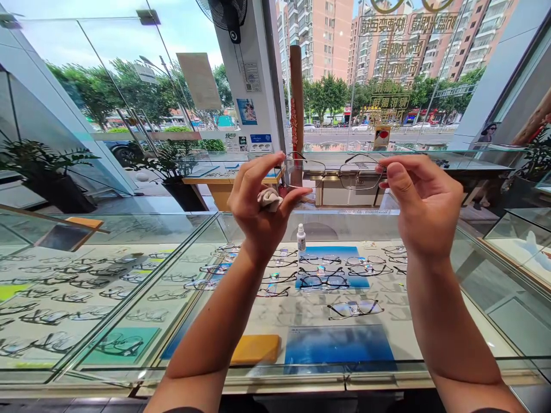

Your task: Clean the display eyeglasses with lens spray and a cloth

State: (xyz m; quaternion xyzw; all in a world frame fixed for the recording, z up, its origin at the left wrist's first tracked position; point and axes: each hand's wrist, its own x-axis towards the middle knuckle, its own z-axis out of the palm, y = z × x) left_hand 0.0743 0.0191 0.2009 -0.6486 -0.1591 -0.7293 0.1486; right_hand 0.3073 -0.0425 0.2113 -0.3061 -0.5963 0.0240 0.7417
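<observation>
A pair of thin-rimmed glasses [358, 179] is held up level at eye height between my two hands, above the glass counter. My left hand [260, 201] grips the lens at the left end between thumb and fingers, with a crumpled light cloth [270, 199] tucked in its palm. At the other end, my right hand [424, 201] pinches the frame by its outer edge with thumb and forefinger. A small white bottle [301, 238] stands upright on the counter, below and between the hands.
Rows of glasses [323, 281] lie in the glass display counter [206, 376], around blue sheets [340, 344] and a yellow case [256, 349]. A wooden-edged mirror or tray [69, 232] is at the left. Potted plants [183, 192] stand beyond the counter, before large windows.
</observation>
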